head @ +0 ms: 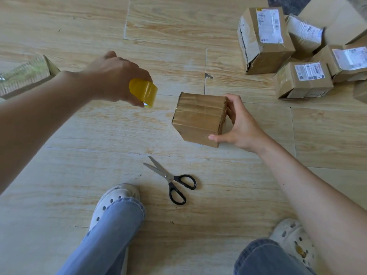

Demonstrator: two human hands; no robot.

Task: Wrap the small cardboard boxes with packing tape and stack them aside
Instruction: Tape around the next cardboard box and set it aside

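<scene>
Under you, the wood-look floor (79,135) fills the view, and you crouch on it with a pale clog (113,199) on your left foot and another (294,241) on your right.

At the far right a pile (266,40) of small labelled cardboard boxes lies jumbled, well apart from your hands. At the left edge sits a wrapped box (25,76), shiny with clear tape and partly cut off by the frame.

Near the middle is the box (198,118) you are handling, plain brown and tilted, one corner pointing towards you. You cannot tell whether its underside touches the floor.

Your right hand (242,128) grips it from the right. The thumb (215,138) lies flat along the near lower face, and the fingers (234,100) curl round the far right edge, so the box sits between thumb and fingers.

Your left hand (113,76) hangs to the left of the box, not touching it. Its fingers are curled down over the yellow tape (143,92), clasping the roll from above, with the roll showing below the knuckles on the side nearest the box.

Between your feet and the box lie the scissors (172,179), blades apart, black handles towards you, touched by neither hand.
</scene>
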